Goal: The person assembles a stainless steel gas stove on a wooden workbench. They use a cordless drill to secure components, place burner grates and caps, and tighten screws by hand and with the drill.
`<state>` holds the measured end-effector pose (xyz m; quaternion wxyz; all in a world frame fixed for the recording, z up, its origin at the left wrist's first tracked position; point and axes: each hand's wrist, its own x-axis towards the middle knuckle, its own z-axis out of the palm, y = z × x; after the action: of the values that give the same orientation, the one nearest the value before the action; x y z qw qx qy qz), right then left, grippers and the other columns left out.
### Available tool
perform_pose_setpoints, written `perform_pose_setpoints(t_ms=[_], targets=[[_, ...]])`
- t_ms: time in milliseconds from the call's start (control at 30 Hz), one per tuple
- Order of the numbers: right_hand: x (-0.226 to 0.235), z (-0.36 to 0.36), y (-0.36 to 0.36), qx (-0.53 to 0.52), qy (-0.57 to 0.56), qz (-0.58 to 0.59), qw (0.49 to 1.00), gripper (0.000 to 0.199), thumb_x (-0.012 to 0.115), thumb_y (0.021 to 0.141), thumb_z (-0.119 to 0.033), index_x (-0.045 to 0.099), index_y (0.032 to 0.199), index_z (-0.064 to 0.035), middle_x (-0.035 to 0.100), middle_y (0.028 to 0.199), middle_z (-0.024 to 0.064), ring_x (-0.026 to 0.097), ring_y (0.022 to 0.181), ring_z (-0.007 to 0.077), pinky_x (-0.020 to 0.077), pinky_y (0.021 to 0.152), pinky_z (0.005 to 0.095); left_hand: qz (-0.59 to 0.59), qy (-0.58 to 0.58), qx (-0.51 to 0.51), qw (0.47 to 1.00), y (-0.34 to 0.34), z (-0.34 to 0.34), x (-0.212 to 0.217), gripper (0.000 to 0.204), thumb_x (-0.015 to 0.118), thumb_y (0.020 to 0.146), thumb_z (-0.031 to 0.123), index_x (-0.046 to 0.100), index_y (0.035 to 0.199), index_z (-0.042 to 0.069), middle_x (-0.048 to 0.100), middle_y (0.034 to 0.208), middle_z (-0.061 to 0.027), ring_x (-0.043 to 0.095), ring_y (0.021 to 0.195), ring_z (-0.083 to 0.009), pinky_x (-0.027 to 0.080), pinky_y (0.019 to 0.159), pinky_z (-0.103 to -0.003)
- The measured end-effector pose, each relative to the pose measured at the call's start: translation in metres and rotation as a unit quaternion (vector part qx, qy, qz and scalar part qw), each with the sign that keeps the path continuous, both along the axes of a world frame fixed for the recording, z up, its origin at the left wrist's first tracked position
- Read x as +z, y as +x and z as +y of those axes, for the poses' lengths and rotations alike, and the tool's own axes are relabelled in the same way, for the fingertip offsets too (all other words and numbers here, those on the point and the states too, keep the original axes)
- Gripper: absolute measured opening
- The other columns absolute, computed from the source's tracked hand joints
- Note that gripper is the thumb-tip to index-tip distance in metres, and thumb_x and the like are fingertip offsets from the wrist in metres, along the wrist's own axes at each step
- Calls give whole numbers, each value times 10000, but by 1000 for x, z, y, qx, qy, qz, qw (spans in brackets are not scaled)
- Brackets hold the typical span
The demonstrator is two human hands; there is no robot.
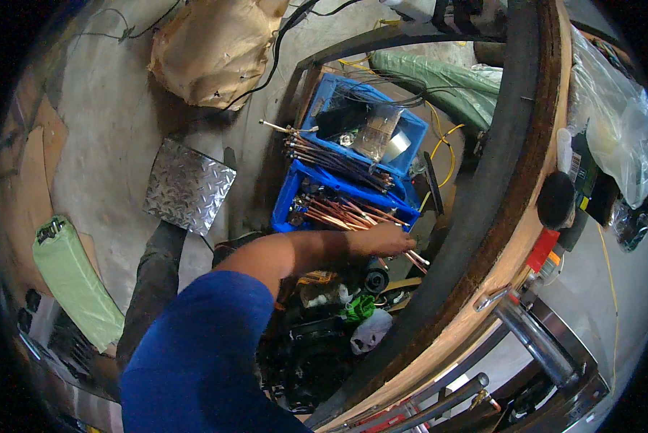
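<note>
Left of the blue crate point(288, 206) lies a patterned metal plate point(189, 186). The copper rods point(338, 213) lie bundled in the crate, ends jutting right. One hand point(389, 239), which one I cannot tell, rests there, fingers curled over them. The rods look stiff, thin, light and slippery; gripping several mid-length seems safest.

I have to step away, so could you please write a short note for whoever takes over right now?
Left hand: reaching down into the lower blue bin, fingers on the bundle of copper tubes; whether it grips any cannot be told.
Right hand: not in view.
More thin tubes lie across the upper blue bin behind it.
Done: no tube is clearly lifted out.
Left: the tubes remain in the bins under the curved bench edge.
</note>
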<state>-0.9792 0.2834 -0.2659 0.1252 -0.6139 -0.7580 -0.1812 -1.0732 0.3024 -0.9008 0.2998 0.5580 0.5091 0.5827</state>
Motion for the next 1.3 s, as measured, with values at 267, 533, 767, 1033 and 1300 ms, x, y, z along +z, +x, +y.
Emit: perform_pose_setpoints(t_ms=[267, 533, 767, 1033, 1300], targets=[[6, 8, 9, -10, -3, 0, 1000, 196, 559, 916, -139, 614, 1004, 27, 603, 953, 117, 558, 910, 226, 447, 871, 341, 248, -44, 56, 966, -14, -16, -94, 285, 640, 818, 269, 652, 1046, 99, 623, 1043, -76, 582, 1017, -257, 453, 839, -396], [13, -21, 40, -66, -50, 38, 996, 190, 553, 913, -132, 615, 996, 28, 600, 943, 112, 553, 905, 222, 442, 871, 338, 196, -172, 3, 965, -38, -97, -71, 377, 637, 845, 260, 594, 1174, 82, 619, 1119, -143, 609, 1028, -302, 487, 871, -424], [-5, -36, 35, 25, -95, 245, 964, 125, 620, 871, -130, 641, 916, -16, 636, 806, 57, 586, 755, 124, 476, 688, 302, 243, -342, -61, 906, -150, -265, 71, 499, 652, 841, 213, 540, 1300, 51, 653, 1142, -222, 662, 999, -363, 534, 882, -456], [15, -40, 37, 143, -171, 232, 947, 222, 632, 837, -257, 676, 980, -92, 680, 843, 127, 653, 776, 337, 510, 701, 430, 215, -294, 129, 923, -224, -291, 329, 367, 647, 858, 261, 654, 1163, 57, 688, 1031, -194, 658, 902, -392, 518, 797, -458], [17, -44, 54, 251, -179, 220, 926, 269, 627, 832, -266, 680, 1027, -88, 692, 918, 138, 663, 876, 344, 520, 766, 450, 187, -167, 157, 955, -137, -161, 460, 315, 680, 840, 184, 653, 1130, 66, 709, 896, -156, 700, 830, -299, 542, 763, -399]])
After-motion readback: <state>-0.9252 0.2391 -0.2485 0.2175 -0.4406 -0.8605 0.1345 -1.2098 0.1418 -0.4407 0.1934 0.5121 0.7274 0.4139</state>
